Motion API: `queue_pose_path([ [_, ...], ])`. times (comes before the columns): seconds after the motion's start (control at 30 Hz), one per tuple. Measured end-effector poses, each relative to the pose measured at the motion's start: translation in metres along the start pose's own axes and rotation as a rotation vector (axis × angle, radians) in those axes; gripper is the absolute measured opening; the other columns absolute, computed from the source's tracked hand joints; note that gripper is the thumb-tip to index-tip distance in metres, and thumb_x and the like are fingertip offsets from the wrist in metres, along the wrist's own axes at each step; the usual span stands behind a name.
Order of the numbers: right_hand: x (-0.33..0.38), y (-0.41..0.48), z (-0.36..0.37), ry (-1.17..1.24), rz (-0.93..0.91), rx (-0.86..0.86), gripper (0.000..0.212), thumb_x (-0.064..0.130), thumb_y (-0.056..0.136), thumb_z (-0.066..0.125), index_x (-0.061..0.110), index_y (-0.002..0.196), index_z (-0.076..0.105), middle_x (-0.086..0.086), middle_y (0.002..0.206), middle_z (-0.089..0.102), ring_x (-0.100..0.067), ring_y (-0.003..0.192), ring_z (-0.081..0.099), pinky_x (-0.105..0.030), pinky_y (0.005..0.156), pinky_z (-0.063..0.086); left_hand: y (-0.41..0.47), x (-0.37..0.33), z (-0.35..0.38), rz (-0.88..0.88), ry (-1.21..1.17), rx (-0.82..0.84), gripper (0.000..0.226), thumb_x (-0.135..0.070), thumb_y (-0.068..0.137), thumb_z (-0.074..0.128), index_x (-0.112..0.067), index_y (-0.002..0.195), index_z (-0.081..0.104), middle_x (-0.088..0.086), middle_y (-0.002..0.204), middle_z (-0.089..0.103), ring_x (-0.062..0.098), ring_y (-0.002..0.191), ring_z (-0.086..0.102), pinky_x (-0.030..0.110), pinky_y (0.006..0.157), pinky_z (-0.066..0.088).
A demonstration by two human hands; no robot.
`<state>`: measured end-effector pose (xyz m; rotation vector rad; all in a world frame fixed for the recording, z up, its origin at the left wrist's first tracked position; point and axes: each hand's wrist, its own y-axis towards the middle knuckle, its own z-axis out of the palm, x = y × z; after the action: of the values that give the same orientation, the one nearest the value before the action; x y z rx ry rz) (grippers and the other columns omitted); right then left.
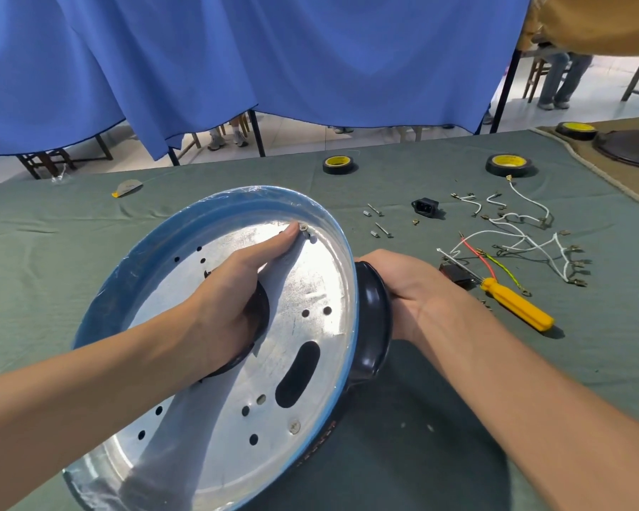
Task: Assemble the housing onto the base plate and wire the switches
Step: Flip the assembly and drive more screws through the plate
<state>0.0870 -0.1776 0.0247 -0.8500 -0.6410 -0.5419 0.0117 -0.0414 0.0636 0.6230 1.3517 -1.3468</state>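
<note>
The tabletop [89,230] is carrying loose parts at the right, while the housing [214,206] is being held near the person, tilted up, with its open side toward the camera. The silver base plate [303,289] is sitting inside the blue rim. The right hand [410,289] is grasping the black shell [373,319] at the right side and seems to be bearing the tilt. The left hand [233,289] is reaching inside, released, fingers straight, with one fingertip [292,230] pressing on a small screw [304,227] near the far rim.

I am judging the main danger like this: the screw is probably not yet tightened, so if the finger is lifting, the screw may be falling out and rolling under the plate. The screwdriver [517,302] is lying well apart at the right, and both hands are busy. Letting go of the shell to fetch it may be letting the housing tip, or the plate turn so the holes are no longer matching. The wires [521,234] are lying tangled, so a hurried reach may be dragging them
</note>
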Motion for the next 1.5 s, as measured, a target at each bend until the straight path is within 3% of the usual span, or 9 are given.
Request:
queue_pose_path([
  [0.13, 0.000, -0.002, -0.001, 0.000, 0.016, 0.000, 0.027, -0.004, 0.089, 0.048, 0.005, 0.065, 0.057, -0.006, 0.055, 0.056, -0.017, 0.045, 0.056, -0.024, 0.049, 0.048, 0.001, 0.001, 0.001, -0.007, 0.026, -0.002, 0.032, -0.033, 0.095, 0.059, -0.012, 0.117, 0.071, 0.001, 0.126, 0.067, 0.021, 0.138, 0.044, 0.047, 0.121, 0.020],
  [0.23, 0.004, -0.008, 0.004, -0.015, 0.022, -0.019, 0.010, 0.000, 0.086, 0.054, 0.002, 0.085, 0.063, -0.009, 0.074, 0.061, -0.021, 0.063, 0.059, -0.029, 0.069, 0.054, 0.002, 0.002, -0.001, -0.023, 0.071, 0.012, 0.036, -0.036, 0.094, 0.060, -0.012, 0.118, 0.070, 0.003, 0.130, 0.065, 0.023, 0.138, 0.044, 0.048, 0.121, 0.020],
  [0.3, 0.007, -0.010, 0.006, -0.017, 0.023, -0.069, 0.022, 0.002, 0.083, 0.058, 0.000, 0.105, 0.065, -0.013, 0.093, 0.063, -0.026, 0.074, 0.062, -0.036, 0.080, 0.057, 0.003, 0.003, -0.001, -0.021, 0.083, 0.024, 0.039, -0.036, 0.094, 0.058, -0.011, 0.121, 0.068, 0.003, 0.132, 0.064, 0.023, 0.138, 0.043, 0.048, 0.121, 0.019],
  [0.43, 0.007, -0.012, 0.008, -0.042, 0.053, -0.091, 0.019, -0.001, 0.088, 0.048, 0.000, 0.073, 0.060, -0.013, 0.058, 0.061, -0.023, 0.043, 0.059, -0.031, 0.044, 0.055, 0.005, 0.006, 0.003, -0.010, 0.073, 0.016, 0.037, -0.034, 0.095, 0.057, -0.009, 0.121, 0.068, 0.005, 0.135, 0.061, 0.023, 0.140, 0.041, 0.046, 0.121, 0.020],
  [0.53, 0.006, -0.012, 0.008, -0.028, 0.031, -0.127, 0.029, -0.003, 0.089, 0.045, 0.002, 0.062, 0.055, -0.010, 0.045, 0.056, -0.020, 0.033, 0.055, -0.028, 0.036, 0.051, 0.006, 0.007, 0.004, 0.003, 0.061, 0.014, 0.037, -0.032, 0.097, 0.056, -0.009, 0.124, 0.066, 0.004, 0.138, 0.059, 0.022, 0.141, 0.040, 0.045, 0.121, 0.019],
  [0.67, 0.004, -0.013, 0.011, -0.003, 0.036, -0.118, 0.022, -0.005, 0.087, 0.047, 0.002, 0.068, 0.056, -0.010, 0.054, 0.056, -0.021, 0.041, 0.056, -0.028, 0.043, 0.052, 0.007, 0.006, 0.004, 0.014, 0.030, 0.022, 0.038, -0.030, 0.099, 0.053, -0.009, 0.128, 0.062, 0.003, 0.140, 0.057, 0.020, 0.141, 0.039, 0.044, 0.121, 0.019],
  [1.03, 0.005, -0.013, 0.011, 0.022, -0.018, -0.121, 0.031, -0.014, 0.090, 0.035, -0.003, 0.065, 0.051, -0.010, 0.041, 0.053, -0.020, 0.031, 0.054, -0.024, 0.033, 0.047, 0.011, 0.008, -0.001, -0.044, 0.015, 0.030, 0.036, -0.031, 0.094, 0.061, -0.008, 0.121, 0.068, 0.004, 0.121, 0.070, 0.019, 0.126, 0.056, 0.038, 0.117, 0.030],
  [1.23, 0.007, -0.011, 0.011, 0.028, 0.039, -0.080, 0.024, -0.009, 0.091, 0.036, -0.002, 0.077, 0.054, -0.013, 0.063, 0.054, -0.023, 0.054, 0.056, -0.036, 0.060, 0.053, 0.017, 0.011, -0.006, -0.035, 0.043, 0.042, 0.033, -0.037, 0.090, 0.065, -0.014, 0.112, 0.074, -0.002, 0.115, 0.072, 0.015, 0.121, 0.059, 0.037, 0.116, 0.030],
  [1.5, 0.008, -0.010, 0.009, 0.014, 0.091, -0.063, 0.028, -0.006, 0.094, 0.034, -0.001, 0.075, 0.054, -0.012, 0.057, 0.054, -0.021, 0.049, 0.055, -0.034, 0.057, 0.051, 0.021, 0.013, -0.008, -0.020, 0.050, 0.035, 0.030, -0.040, 0.083, 0.071, -0.019, 0.103, 0.079, -0.006, 0.113, 0.073, 0.010, 0.116, 0.062, 0.033, 0.112, 0.035],
])
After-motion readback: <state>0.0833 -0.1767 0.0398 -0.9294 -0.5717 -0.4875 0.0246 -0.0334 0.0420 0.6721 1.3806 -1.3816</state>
